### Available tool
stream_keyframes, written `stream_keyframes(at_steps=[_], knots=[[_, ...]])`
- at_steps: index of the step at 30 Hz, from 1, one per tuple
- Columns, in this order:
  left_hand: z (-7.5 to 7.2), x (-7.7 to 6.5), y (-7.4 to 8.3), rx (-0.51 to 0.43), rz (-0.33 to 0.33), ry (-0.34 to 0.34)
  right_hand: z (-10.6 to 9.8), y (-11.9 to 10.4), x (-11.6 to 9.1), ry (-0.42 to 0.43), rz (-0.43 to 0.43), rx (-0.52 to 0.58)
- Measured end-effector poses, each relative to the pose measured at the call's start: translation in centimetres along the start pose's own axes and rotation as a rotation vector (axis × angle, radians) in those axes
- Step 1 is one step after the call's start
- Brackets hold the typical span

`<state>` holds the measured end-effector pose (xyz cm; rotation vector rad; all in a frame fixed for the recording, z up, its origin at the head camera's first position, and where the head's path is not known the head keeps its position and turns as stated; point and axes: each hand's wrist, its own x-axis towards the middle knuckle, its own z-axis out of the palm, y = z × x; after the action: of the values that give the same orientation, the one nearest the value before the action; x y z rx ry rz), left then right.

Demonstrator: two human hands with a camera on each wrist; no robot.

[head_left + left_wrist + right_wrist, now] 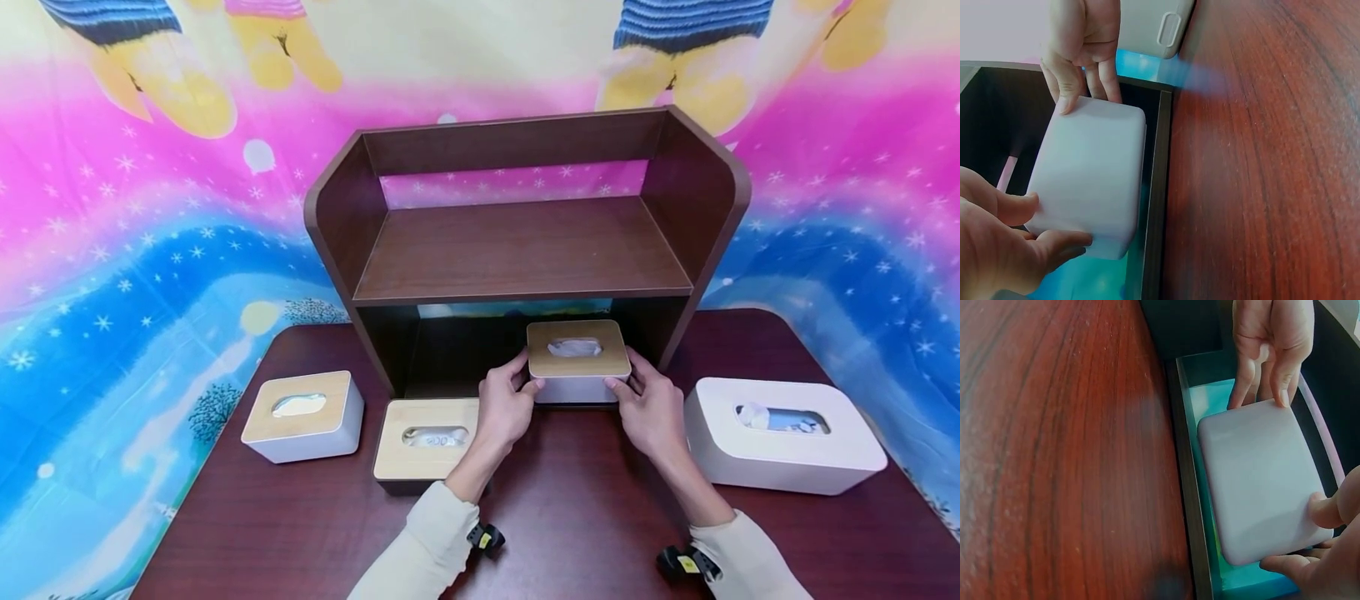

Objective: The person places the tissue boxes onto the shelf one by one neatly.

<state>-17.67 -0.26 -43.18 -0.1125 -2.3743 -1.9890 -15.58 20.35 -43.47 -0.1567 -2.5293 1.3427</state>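
My left hand (508, 404) and my right hand (651, 410) grip a tissue box (577, 390) by its two ends, at the mouth of the lower compartment of a dark brown shelf (525, 250). The box has a white body and a brown wood-look lid with an oval slot. In the left wrist view, the left thumb lies on the white front wall of the box (1088, 172) while other fingers reach underneath. From the right wrist view, the right hand (1335, 544) pinches its near end in the same way, the front wall facing the camera.
Left of the shelf stands a small white tissue box (300, 417) with a pale wood lid. A dark-based tissue box (420, 417) sits by my left forearm, partly covered by it. To the right is a larger all-white tissue box (780, 450). All rest on a reddish-brown table (570, 517).
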Motion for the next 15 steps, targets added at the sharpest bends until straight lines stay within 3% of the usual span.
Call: stream_keyframes(at_steps=[15], knots=[[0.76, 0.08, -0.13, -0.003, -0.006, 0.022, -0.08, 0.18, -0.09, -0.02, 0.051, 0.026]])
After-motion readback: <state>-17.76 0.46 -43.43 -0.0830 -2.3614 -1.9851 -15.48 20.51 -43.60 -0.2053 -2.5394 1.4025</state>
